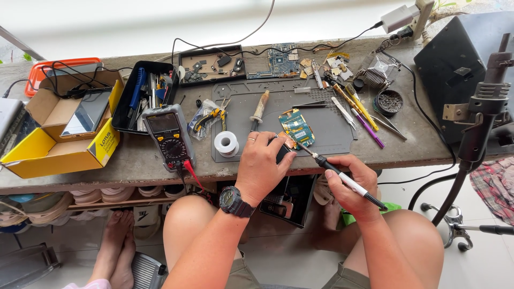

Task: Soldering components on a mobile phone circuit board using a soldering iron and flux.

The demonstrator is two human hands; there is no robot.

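- The soldering iron (342,176) sits in the right hand (350,187), gripped like a pen, its tip touching or just at the near edge of the small blue circuit board (296,127).
- The board lies on the grey work mat (332,139), at the front edge of the bench, just beyond both hands.
- The left hand (262,166) rests palm down at the mat's front edge, fingers curled over a small dark object beside the board; what it is I cannot tell, and the clasp looks light rather than clenched.
- Risk: the hot tip is close to the left fingers (276,140); a slip sideways could burn them.
- Risk: the board looks steadied only by the left hand, so a push from the iron could slide it across the mat and smear the joint.
- Risk: bare knees are directly under the bench edge; a dropped iron or a bead of solder could land on skin.
- Risk: the solder spool (226,143) and the multimeter (168,136) with its red probe (190,170) lie just left of the wrist, where a sweeping forearm could knock them off.
- Pose: both forearms come up from the lap, the left wrist, wearing a black watch (235,202), bent inward; the right wrist is cocked, the iron slanting up and left toward the board.
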